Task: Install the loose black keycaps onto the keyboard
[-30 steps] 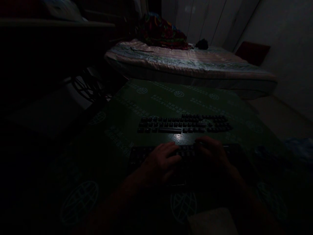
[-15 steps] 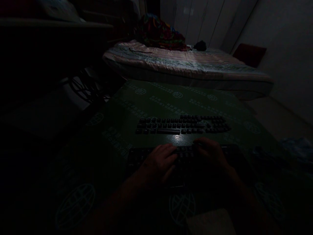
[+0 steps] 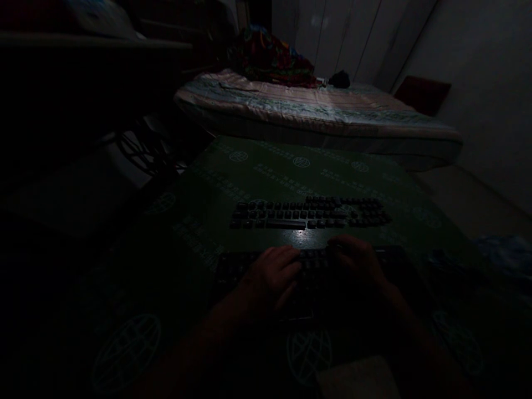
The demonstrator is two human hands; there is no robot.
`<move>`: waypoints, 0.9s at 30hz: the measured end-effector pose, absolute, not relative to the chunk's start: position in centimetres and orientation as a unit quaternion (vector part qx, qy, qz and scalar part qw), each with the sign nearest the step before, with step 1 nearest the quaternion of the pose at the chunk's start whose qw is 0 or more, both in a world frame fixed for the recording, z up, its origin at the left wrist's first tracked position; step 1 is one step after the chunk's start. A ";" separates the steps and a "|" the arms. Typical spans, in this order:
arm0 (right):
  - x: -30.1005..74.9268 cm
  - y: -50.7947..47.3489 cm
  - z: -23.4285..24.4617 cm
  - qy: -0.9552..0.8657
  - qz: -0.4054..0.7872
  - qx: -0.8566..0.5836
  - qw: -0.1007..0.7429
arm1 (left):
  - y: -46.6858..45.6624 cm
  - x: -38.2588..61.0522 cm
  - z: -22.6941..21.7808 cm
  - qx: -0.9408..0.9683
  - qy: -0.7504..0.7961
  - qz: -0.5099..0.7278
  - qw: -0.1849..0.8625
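Hands rest flat and unclenched, left hand [image 3: 272, 277] and right hand [image 3: 359, 260], on the near keyboard [image 3: 310, 269], before the far keyboard [image 3: 310, 213]; such darkness probably causes wrong keys.

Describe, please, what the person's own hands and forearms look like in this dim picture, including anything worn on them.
Both the left hand and the right hand are bare: no gloves show. The forearms also look bare up to the picture's lower edge, with no sleeve in view. No ring, watch or bracelet can be made out, though the light is too dim to rule out small items.
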State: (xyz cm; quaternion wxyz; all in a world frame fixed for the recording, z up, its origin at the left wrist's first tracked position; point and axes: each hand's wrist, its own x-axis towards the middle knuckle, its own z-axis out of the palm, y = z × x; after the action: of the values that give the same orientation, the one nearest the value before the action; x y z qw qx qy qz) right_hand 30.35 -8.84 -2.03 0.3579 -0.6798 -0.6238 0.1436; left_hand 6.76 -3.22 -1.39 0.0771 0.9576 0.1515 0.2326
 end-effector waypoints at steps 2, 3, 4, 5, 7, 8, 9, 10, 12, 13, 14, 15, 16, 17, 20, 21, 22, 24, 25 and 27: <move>30.3 -8.9 -2.0 -0.625 0.144 -0.680 0.357 | -3.2 6.8 -1.2 0.958 0.151 0.229 0.081; 30.3 -8.9 -2.0 -0.624 0.145 -0.680 0.357 | -3.2 6.8 -1.1 0.959 0.149 0.228 0.082; 30.3 -8.9 -2.0 -0.623 0.145 -0.680 0.358 | -3.2 6.8 -1.1 0.959 0.149 0.225 0.084; 30.3 -8.9 -1.9 -0.622 0.146 -0.680 0.359 | -3.1 6.8 -1.1 0.959 0.149 0.224 0.085; 30.3 -8.9 -1.9 -0.621 0.147 -0.681 0.358 | -3.1 6.8 -1.2 0.959 0.150 0.223 0.088; 30.3 -8.8 -1.9 -0.621 0.148 -0.683 0.356 | -3.1 6.8 -1.2 0.959 0.150 0.223 0.087; 30.3 -8.8 -1.8 -0.621 0.147 -0.684 0.354 | -3.1 6.8 -1.3 0.959 0.151 0.222 0.087; 30.3 -8.8 -1.8 -0.622 0.147 -0.684 0.353 | -3.1 6.8 -1.3 0.960 0.151 0.221 0.086; 30.3 -8.8 -1.9 -0.624 0.147 -0.680 0.357 | -3.1 6.8 -1.4 0.960 0.154 0.217 0.081; 30.3 -8.8 -1.9 -0.626 0.148 -0.676 0.359 | -3.1 6.7 -1.5 0.961 0.155 0.217 0.077; 30.3 -8.8 -1.9 -0.627 0.149 -0.673 0.362 | -3.1 6.7 -1.5 0.961 0.155 0.219 0.074; 30.3 -8.8 -2.0 -0.630 0.149 -0.671 0.363 | -3.1 6.7 -1.6 0.960 0.152 0.224 0.069; 30.3 -8.8 -2.1 -0.631 0.149 -0.670 0.362 | -3.1 6.7 -1.7 0.960 0.148 0.230 0.064; 30.3 -8.8 -2.2 -0.631 0.147 -0.671 0.361 | -3.1 6.8 -1.8 0.959 0.145 0.236 0.057; 30.4 -8.8 -2.5 -0.628 0.141 -0.677 0.358 | -3.2 6.8 -1.9 0.960 0.143 0.237 0.045; 30.4 -8.8 -2.6 -0.626 0.139 -0.679 0.359 | -3.3 6.8 -1.9 0.961 0.141 0.232 0.046; 30.4 -8.7 -2.7 -0.624 0.136 -0.680 0.361 | -3.4 6.8 -1.9 0.963 0.138 0.225 0.049; 30.5 -8.7 -2.7 -0.626 0.131 -0.679 0.361 | -3.5 6.8 -1.8 0.967 0.134 0.212 0.055; 30.5 -8.7 -2.7 -0.628 0.130 -0.677 0.362 | -3.6 6.8 -1.8 0.967 0.138 0.205 0.056; 30.5 -8.6 -2.6 -0.632 0.129 -0.673 0.362 | -3.7 6.8 -1.8 0.968 0.149 0.194 0.056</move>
State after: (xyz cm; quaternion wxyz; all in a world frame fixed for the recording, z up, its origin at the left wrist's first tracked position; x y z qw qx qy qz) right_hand 30.47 -8.60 -2.63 0.3624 -0.6726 -0.6320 0.1295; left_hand 6.82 -3.73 -1.77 0.0557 0.9680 0.1487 0.1944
